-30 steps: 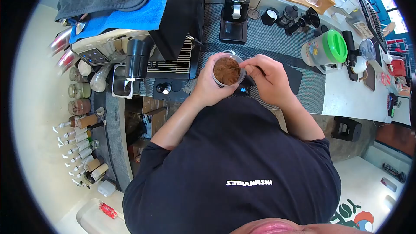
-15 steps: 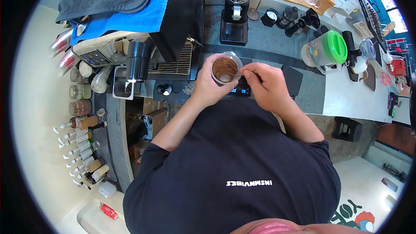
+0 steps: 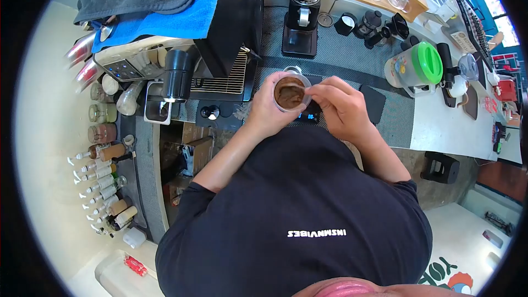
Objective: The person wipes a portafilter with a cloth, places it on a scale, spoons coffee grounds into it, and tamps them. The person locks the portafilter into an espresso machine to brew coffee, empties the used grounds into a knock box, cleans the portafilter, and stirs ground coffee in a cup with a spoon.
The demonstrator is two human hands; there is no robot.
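My left hand (image 3: 266, 112) is closed round a clear plastic cup (image 3: 292, 109), tilted so that its mouth faces me. Brown powder (image 3: 287, 98), which looks like ground coffee or cocoa, lies inside. Between the pinched fingers of my right hand (image 3: 345, 111) is a spoon (image 3: 297, 87), its bowl inside the cup over the powder and partly hard to make out. Under the hands sits a dark digital scale (image 3: 311, 116) with blue lit digits, mostly covered by the cup and hands.
An espresso machine (image 3: 231, 27) stands to the left with towels (image 3: 148, 27) on top. A coffee grinder (image 3: 300, 27) is at the back. On the right is a green-lidded container (image 3: 426, 62). Pump bottles (image 3: 104, 184) line the left wall.
The spoon has shifted within the cup, from low near the front wall to higher over the powder. The cup has moved slightly right and down in view. Both hands keep their hold.
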